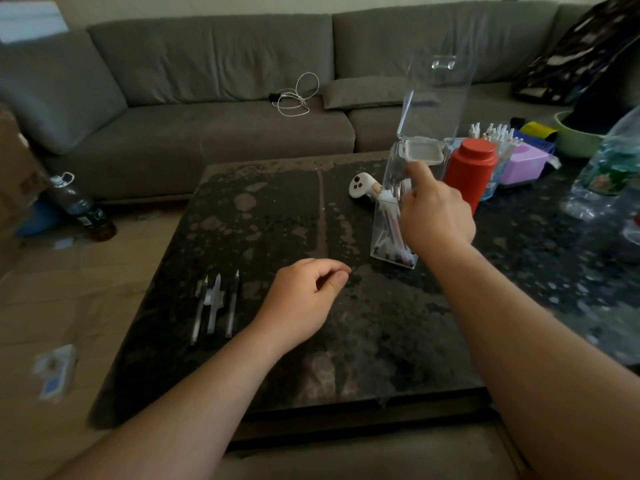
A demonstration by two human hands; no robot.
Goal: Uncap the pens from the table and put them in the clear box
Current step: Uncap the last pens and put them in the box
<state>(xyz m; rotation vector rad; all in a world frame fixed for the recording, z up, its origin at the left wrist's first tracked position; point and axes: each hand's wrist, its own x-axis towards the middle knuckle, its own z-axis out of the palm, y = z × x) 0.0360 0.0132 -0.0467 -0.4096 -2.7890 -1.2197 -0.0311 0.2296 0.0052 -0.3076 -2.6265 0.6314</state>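
Three pens lie side by side on the dark table, left of my left hand. A tall clear box stands further back with its lid swung up, and several pens stand inside it. My right hand is against the box's upper right side, its back towards me and its fingers curled at the opening; whether they hold anything is hidden. My left hand hovers over the table with fingers loosely curled, thumb near the forefinger, nothing visible in it.
A white controller lies just left of the box. A red canister, a purple container, a rack of white pieces and a green bowl crowd the right rear. A plastic bottle stands at far right. A grey sofa runs behind.
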